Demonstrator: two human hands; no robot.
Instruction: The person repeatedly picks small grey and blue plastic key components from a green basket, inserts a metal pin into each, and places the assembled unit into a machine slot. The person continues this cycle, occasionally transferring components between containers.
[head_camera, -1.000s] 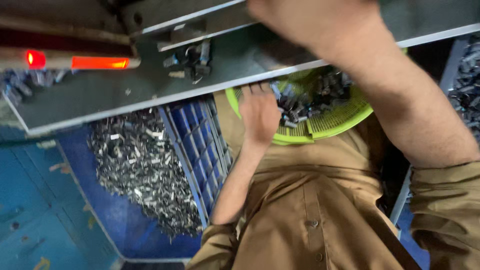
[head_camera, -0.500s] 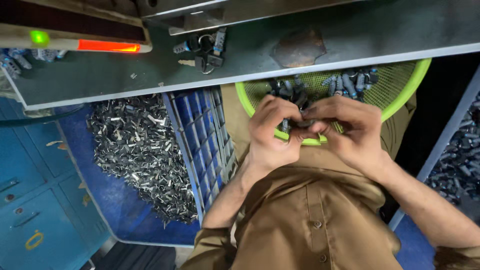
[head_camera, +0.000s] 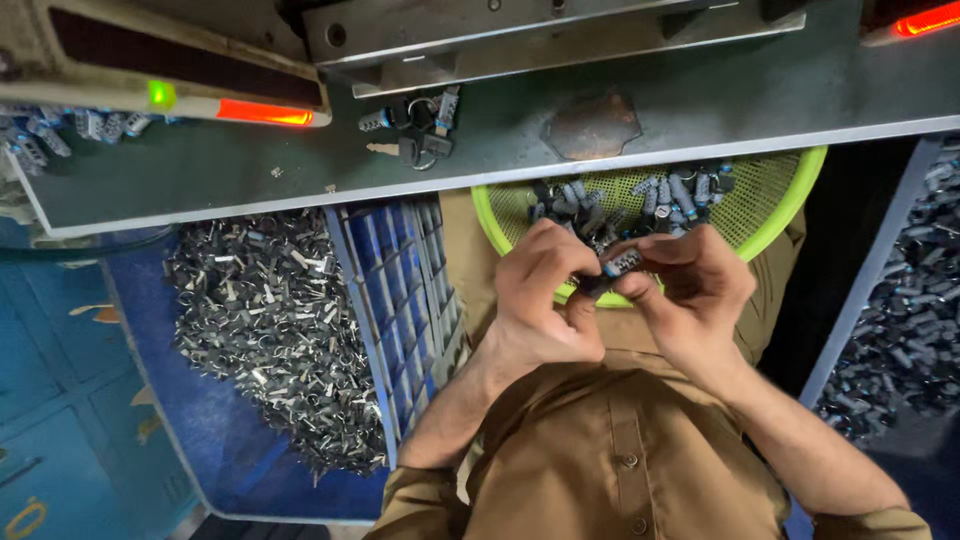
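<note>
Since half a second ago both hands lifted slightly, same pinch. Left hand and right hand closed together on a small metal part, just at 6 o'clock of the green basket. Basket holds many parts; finished pile at 9 o'clock is large. Plenty left, I judge.
</note>
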